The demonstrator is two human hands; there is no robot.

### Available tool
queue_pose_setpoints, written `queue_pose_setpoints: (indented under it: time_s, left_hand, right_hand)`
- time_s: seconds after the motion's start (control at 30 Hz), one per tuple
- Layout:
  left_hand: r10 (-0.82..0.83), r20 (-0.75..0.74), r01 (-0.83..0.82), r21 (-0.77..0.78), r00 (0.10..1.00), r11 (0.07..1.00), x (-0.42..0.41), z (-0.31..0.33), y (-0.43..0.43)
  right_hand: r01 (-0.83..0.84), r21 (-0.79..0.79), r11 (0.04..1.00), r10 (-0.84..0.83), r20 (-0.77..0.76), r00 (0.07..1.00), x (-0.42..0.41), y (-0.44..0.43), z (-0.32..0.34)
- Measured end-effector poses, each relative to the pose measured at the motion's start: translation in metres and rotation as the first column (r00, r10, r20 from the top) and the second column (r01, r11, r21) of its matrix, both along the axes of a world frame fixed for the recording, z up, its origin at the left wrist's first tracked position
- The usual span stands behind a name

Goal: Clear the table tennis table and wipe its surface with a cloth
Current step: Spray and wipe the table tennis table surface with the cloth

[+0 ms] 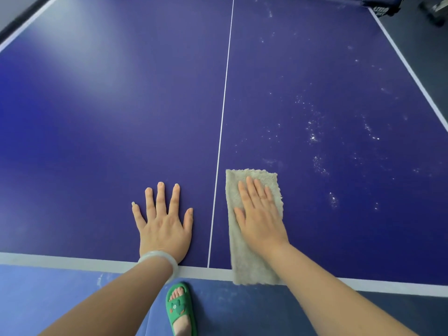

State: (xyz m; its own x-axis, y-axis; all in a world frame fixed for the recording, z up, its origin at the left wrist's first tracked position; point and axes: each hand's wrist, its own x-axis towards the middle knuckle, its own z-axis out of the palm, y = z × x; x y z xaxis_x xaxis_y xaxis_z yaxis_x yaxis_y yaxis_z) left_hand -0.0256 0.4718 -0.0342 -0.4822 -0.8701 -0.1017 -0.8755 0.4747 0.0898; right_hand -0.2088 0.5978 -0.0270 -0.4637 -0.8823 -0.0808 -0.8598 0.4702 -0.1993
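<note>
Head view: person leans over blue table tennis table (121, 112), both arms out.
Right hand (259, 214): flat, fingers straight and together, palm pressing down on cloth; nothing pinched.
Cloth (244, 263): beige, fuzzy, folded long; lies under the right hand, top edge just past the fingertips, bottom end overhanging the white end line (48, 260) at the near table edge.
Left hand (162, 221): flat on bare table, fingers spread apart, holds nothing; pale bangle (157, 259) on wrist.
Centre line (221, 127): white, runs between the two hands, just left of cloth.
Dust specks (315, 134): white, scattered ahead and right of the cloth hand.
Table left of the left hand: plain blue, glare patch.
Net (378, 6): far top right, well away from hands.
Foot in green slipper (180, 309): on floor below left wrist.
</note>
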Motion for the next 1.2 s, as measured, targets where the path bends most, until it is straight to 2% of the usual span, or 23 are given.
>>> queue_pose_setpoints:
  time_s: [0.07,0.17,0.23,0.3,0.4,0.5,0.57,0.63,0.7,0.77,0.87,0.97,1.07,1.13,1.2]
  left_hand:
    - [0.0,0.003,0.0,0.004,1.0,1.0,0.0,-0.001,0.0]
    - [-0.003,0.018,0.003,0.004,1.0,1.0,0.0,0.0,0.0]
    - [-0.003,0.019,0.003,0.005,1.0,1.0,0.0,0.0,-0.001]
    - [0.001,0.018,-0.001,0.011,1.0,1.0,0.0,0.0,0.0]
    - [-0.003,0.014,0.002,0.011,1.0,1.0,-0.001,0.002,0.0]
    - [-0.001,0.008,0.001,0.016,1.0,1.0,-0.001,0.002,0.0]
    - [-0.003,0.01,0.003,0.022,1.0,1.0,0.0,0.003,0.0]
    - [-0.007,0.013,0.006,0.023,1.0,1.0,-0.001,0.003,0.0]
    - [-0.009,0.015,0.008,0.027,1.0,1.0,-0.001,0.003,0.0]
    - [-0.009,0.013,0.008,0.026,1.0,1.0,0.0,0.003,0.001]
    - [-0.007,0.008,0.007,0.023,1.0,1.0,0.0,0.003,0.0]
    - [-0.013,0.012,0.013,0.031,1.0,0.999,0.0,0.001,0.0]
    - [-0.012,0.004,0.012,0.033,1.0,0.999,0.0,0.002,0.0]
    - [-0.014,0.0,0.014,0.032,1.0,0.999,0.0,0.001,0.0]
    - [-0.014,-0.006,0.014,0.028,1.0,1.0,0.001,0.001,0.0]
  right_hand:
    - [0.004,0.019,1.0,-0.004,-0.011,1.0,-0.022,0.007,0.0]
    - [0.296,0.139,0.945,-0.284,-0.1,0.954,-0.044,-0.014,0.0]
    - [0.39,0.163,0.906,-0.383,-0.073,0.921,-0.025,-0.041,0.002]
    - [0.319,0.111,0.941,-0.322,0.005,0.947,0.015,-0.057,0.001]
    - [0.13,0.026,0.991,-0.129,-0.009,0.992,0.061,-0.037,-0.004]
    - [-0.048,0.03,0.998,0.05,-0.047,0.998,0.04,-0.014,-0.005]
    - [0.017,0.047,0.999,-0.013,-0.087,0.996,0.001,-0.017,-0.004]
    - [0.194,0.146,0.97,-0.184,-0.077,0.98,-0.031,-0.035,0.0]
    - [0.296,0.191,0.936,-0.295,-0.034,0.955,-0.031,-0.054,0.001]
    - [0.271,0.138,0.952,-0.269,-0.039,0.962,0.002,-0.058,-0.001]
    - [0.125,0.037,0.991,-0.122,-0.065,0.99,0.068,-0.026,-0.003]
    - [0.027,0.051,0.998,-0.025,-0.034,0.999,0.068,-0.014,-0.001]
    - [0.104,0.1,0.99,-0.094,-0.101,0.99,0.014,-0.056,0.0]
    - [0.25,0.158,0.955,-0.245,-0.05,0.968,-0.011,-0.08,0.0]
    - [0.307,0.13,0.943,-0.305,-0.037,0.952,0.002,-0.084,0.001]
